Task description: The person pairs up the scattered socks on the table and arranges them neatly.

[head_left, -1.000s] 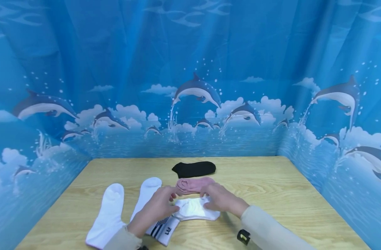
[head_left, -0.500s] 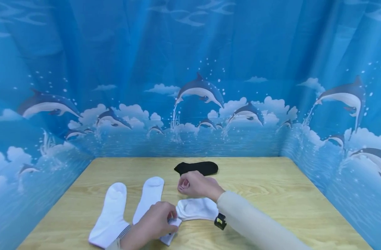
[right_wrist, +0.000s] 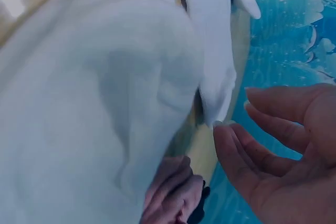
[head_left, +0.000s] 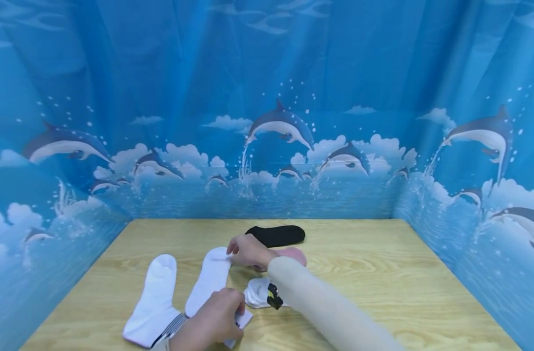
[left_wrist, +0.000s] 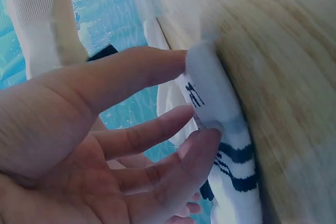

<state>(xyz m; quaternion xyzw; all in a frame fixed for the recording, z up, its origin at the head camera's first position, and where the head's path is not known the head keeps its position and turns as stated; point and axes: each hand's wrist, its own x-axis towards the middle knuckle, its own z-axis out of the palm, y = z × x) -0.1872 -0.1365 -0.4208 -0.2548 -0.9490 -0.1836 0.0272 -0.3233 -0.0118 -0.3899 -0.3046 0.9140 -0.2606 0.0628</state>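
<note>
A long white sock [head_left: 209, 280] lies lengthwise on the table, toe away from me. My left hand [head_left: 219, 314] holds its cuff; in the left wrist view thumb and fingertips meet the cuff [left_wrist: 210, 87], which has dark stripes and lettering. At the toe end is my right hand [head_left: 249, 251], its fingers bent and apart. The right wrist view has a fingertip at the toe [right_wrist: 216, 98], with no firm grip visible. Under the right forearm lies a white ankle sock [head_left: 256, 292], partly hidden. Behind it is a pink sock [head_left: 293, 254], partly covered by the right hand and sleeve.
A second long white sock [head_left: 155, 302] with a striped cuff lies at the left. A black sock [head_left: 280, 236] lies farthest back. The wooden table [head_left: 381, 282] extends to the right, and a blue dolphin curtain [head_left: 197, 97] surrounds its back and sides.
My right hand has gone from the white ankle sock, over the pink one, leftward to the long sock's toe. The left hand has shifted from beside the ankle sock down to the long sock's cuff.
</note>
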